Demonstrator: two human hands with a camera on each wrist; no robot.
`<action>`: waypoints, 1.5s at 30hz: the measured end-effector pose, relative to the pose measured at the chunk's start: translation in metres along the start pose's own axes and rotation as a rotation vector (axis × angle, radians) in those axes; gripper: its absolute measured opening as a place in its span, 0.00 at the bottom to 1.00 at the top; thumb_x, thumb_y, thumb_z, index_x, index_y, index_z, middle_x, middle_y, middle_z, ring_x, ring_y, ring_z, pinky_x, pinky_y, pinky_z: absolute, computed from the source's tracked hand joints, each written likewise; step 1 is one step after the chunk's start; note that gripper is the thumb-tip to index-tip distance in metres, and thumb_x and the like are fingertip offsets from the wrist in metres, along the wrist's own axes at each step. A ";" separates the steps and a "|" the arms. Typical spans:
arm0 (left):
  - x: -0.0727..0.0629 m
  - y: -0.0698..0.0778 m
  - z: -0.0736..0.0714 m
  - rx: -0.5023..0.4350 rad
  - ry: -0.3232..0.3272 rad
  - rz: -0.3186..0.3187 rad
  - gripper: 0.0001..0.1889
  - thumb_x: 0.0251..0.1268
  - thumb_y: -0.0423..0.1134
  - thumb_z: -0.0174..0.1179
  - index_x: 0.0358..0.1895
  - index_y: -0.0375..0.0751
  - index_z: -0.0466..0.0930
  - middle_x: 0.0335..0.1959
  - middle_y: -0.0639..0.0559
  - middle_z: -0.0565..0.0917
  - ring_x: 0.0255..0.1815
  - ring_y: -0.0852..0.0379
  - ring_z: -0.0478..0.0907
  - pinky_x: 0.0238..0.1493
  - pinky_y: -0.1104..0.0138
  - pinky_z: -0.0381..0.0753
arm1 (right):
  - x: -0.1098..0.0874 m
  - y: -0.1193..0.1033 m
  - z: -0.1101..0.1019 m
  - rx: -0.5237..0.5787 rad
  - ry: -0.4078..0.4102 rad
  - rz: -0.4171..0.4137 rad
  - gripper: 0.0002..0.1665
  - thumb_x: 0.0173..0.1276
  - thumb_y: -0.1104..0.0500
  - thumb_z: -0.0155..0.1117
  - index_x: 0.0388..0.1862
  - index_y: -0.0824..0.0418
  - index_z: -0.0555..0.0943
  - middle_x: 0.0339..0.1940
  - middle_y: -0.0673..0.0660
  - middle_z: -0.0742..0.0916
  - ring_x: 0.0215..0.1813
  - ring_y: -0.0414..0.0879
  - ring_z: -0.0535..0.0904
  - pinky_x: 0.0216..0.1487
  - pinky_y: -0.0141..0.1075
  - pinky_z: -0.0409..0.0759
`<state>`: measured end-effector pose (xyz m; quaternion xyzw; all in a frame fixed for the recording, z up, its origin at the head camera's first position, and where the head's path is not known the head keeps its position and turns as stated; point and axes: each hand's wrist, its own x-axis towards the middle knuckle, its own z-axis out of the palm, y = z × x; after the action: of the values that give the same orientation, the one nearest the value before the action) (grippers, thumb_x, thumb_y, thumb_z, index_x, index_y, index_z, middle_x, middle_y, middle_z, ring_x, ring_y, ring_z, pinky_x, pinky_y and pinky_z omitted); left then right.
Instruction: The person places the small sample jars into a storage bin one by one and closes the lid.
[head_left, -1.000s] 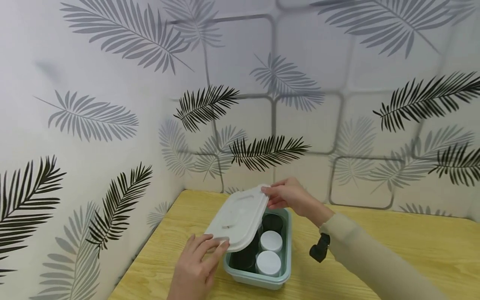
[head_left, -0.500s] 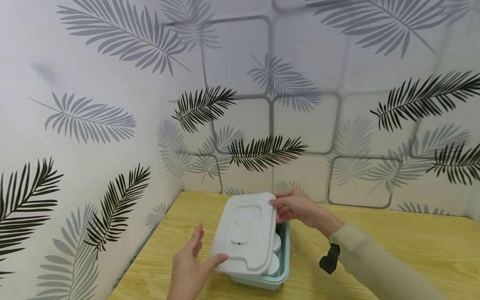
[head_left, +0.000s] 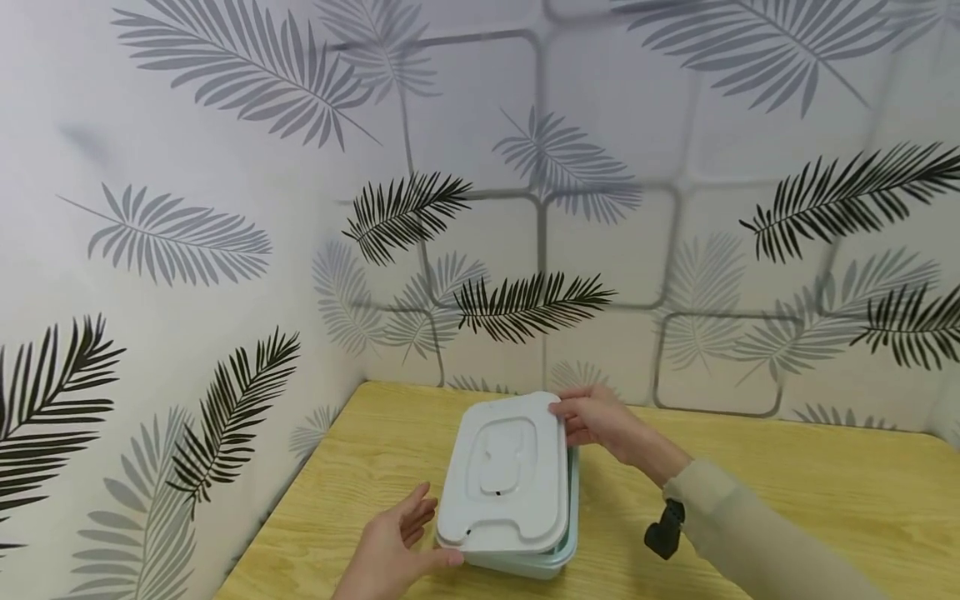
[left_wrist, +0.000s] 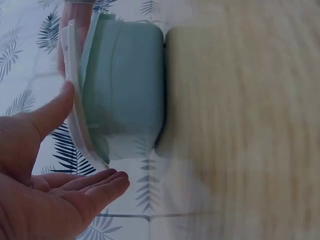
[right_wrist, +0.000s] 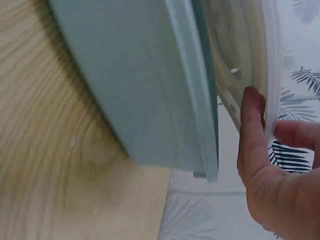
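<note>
A white lid (head_left: pixel 501 479) with a raised pattern lies over a pale green plastic box (head_left: pixel 517 567), slightly skewed, covering nearly all of its mouth. My right hand (head_left: pixel 606 427) pinches the lid's far right corner between thumb and fingers. In the right wrist view, that side of the lid (right_wrist: pixel 272 60) stands raised off the box rim (right_wrist: pixel 192 90). My left hand (head_left: pixel 390 537) is at the near left corner, thumb tip touching the lid's edge and the other fingers extended beside the box. Whatever is inside the box is hidden.
The box stands on a yellow wood-grain table (head_left: pixel 720 500). Behind and to the left rise walls (head_left: pixel 600 250) printed with leaf patterns. A black device (head_left: pixel 664 529) hangs below my right wrist, near the beige sleeve (head_left: pixel 757 533).
The lid has gone from steeply tilted to nearly flat over the box, hiding the white-capped containers inside. My left hand released its edge, spread open, then brought its thumb back to the near corner.
</note>
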<state>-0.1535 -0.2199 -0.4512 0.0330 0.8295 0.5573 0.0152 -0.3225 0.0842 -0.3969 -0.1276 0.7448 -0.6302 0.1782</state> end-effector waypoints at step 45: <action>0.010 0.000 0.005 -0.064 -0.094 0.061 0.41 0.68 0.37 0.74 0.78 0.23 0.63 0.75 0.28 0.69 0.66 0.37 0.78 0.56 0.64 0.85 | -0.001 0.032 -0.010 -0.232 0.053 0.000 0.33 0.79 0.57 0.60 0.72 0.80 0.72 0.30 0.56 0.85 0.30 0.44 0.82 0.33 0.37 0.87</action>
<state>-0.1633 -0.2142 -0.4531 0.0840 0.8081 0.5817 0.0382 -0.3247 0.0996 -0.4271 -0.1308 0.8173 -0.5428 0.1424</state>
